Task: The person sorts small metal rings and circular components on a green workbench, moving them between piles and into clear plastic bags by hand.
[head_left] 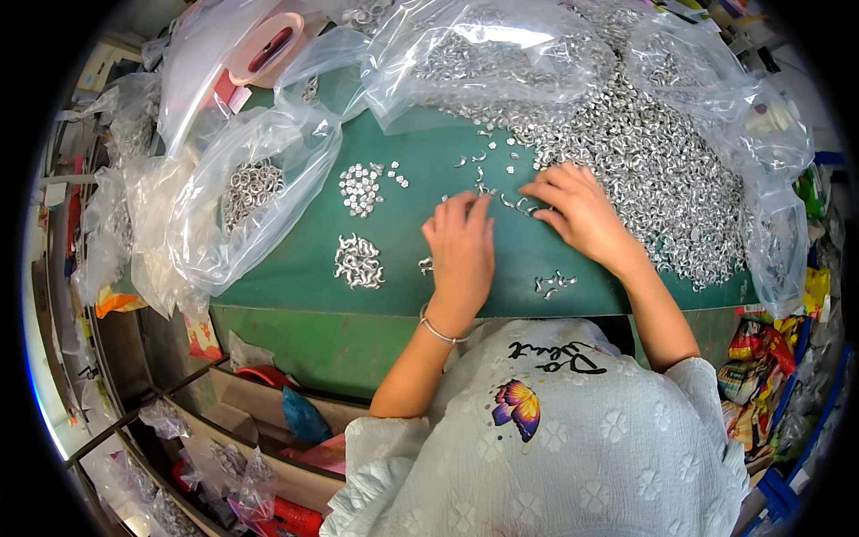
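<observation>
My left hand [461, 255] is palm down on the green table, its fingers curled and close together; the fingertips touch the surface, and what they hold, if anything, is hidden. A few small curved silver metal pieces [484, 189] lie just beyond them. To its right, my right hand [586, 215] rests with thumb and fingers apart, curved beside some loose crescent-shaped pieces [526, 206]. A large heap of silver metal pieces [649, 152] spreads from behind the right hand toward the far right. Part of a small cluster [426, 265] shows beside my left wrist.
Left of my hands sit a pile of small flower-like silver pieces [360, 190] and a pile of curved pieces [358, 262]. A plastic bag [300, 174] holds more pieces. Several curved pieces [556, 284] lie near the front edge. A pink container [266, 49] stands far left.
</observation>
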The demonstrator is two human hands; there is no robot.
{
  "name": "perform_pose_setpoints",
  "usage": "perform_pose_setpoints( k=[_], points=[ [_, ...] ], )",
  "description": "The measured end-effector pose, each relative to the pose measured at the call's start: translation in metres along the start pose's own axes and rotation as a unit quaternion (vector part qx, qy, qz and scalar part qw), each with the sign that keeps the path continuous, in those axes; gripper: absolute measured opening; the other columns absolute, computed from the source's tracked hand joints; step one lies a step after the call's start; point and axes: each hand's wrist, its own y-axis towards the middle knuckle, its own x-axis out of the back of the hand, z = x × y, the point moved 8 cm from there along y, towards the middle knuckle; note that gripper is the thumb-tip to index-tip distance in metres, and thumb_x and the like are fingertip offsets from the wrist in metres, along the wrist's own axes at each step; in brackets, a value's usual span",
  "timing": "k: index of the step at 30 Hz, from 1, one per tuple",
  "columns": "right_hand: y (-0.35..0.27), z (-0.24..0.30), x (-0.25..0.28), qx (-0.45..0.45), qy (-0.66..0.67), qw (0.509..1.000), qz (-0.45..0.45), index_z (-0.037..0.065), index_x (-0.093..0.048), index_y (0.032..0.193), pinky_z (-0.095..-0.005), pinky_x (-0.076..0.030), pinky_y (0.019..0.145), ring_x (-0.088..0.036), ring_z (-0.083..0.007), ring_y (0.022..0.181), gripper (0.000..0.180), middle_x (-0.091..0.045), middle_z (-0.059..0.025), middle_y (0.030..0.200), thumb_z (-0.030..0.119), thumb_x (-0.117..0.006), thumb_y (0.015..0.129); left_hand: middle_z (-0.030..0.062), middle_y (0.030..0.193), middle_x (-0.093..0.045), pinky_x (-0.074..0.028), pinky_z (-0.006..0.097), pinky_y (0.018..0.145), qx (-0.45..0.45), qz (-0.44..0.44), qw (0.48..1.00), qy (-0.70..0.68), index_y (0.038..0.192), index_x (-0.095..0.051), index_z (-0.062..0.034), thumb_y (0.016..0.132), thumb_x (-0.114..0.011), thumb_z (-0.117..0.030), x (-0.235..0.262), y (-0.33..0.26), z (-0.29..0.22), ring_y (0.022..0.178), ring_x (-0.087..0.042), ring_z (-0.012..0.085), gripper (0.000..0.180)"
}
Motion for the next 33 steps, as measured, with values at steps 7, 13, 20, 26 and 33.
perform_pose_setpoints(
  k=[7,13,20,26,33],
  points=[
    [-0.006,0.008,-0.02,-0.025,-0.041,0.999,0.025,0.006,-0.064,0.086,-0.0361,-0.041,0.08,-0.056,-0.0246,0.089,0.015,-0.059,-0.0068,0.085,0.009,-0.07,0.073,0.0089,0.108,-0.057,-0.037,0.038,0.089,0.038,-0.015,0.999,0.016,0.112,-0.061,-0.0052,0.082,-0.066,-0.003,0.026,-0.023,0.016,0.101,-0.053,0.0268,0.03],
    [-0.009,0.01,-0.024,-0.024,0.082,0.996,0.002,0.004,-0.063,0.087,-0.0393,-0.045,0.08,-0.058,-0.0276,0.09,0.015,-0.061,-0.0093,0.088,0.005,-0.07,0.074,0.0081,0.108,-0.058,-0.037,0.037,0.088,0.033,0.004,0.999,-0.001,0.111,-0.062,-0.0062,0.081,-0.066,-0.003,0.025,-0.032,0.009,0.1,-0.054,0.0261,0.031],
    [-0.015,0.003,-0.015,-0.058,0.088,0.994,0.002,0.003,-0.063,0.092,-0.0405,-0.045,0.081,-0.058,-0.0298,0.091,0.019,-0.061,-0.0093,0.091,0.004,-0.069,0.074,0.0081,0.106,-0.059,-0.037,0.038,0.085,-0.03,0.027,0.998,-0.046,0.112,-0.061,-0.0051,0.08,-0.069,-0.006,-0.004,-0.02,-0.016,0.097,-0.054,0.0263,0.034],
    [-0.012,-0.003,-0.008,-0.068,0.074,0.995,0.001,0.002,-0.063,0.094,-0.0392,-0.044,0.081,-0.057,-0.0304,0.09,0.02,-0.061,-0.0116,0.089,0.003,-0.07,0.075,0.0077,0.101,-0.055,-0.036,0.039,0.084,-0.034,0.057,0.998,-0.018,0.102,-0.062,-0.0063,0.078,-0.069,-0.004,-0.015,-0.019,-0.012,0.097,-0.052,0.026,0.025],
    [0.01,0.008,-0.033,-0.048,-0.031,0.996,-0.063,0.004,-0.059,0.086,-0.0406,-0.044,0.077,-0.055,-0.0295,0.088,0.014,-0.056,-0.0107,0.087,0.007,-0.067,0.076,0.009,0.104,-0.054,-0.034,0.04,0.087,0.011,0.041,0.997,0.059,0.1,-0.061,-0.0055,0.079,-0.068,-0.004,0.021,-0.033,0.009,0.1,-0.052,0.0271,0.022]
  ],
)
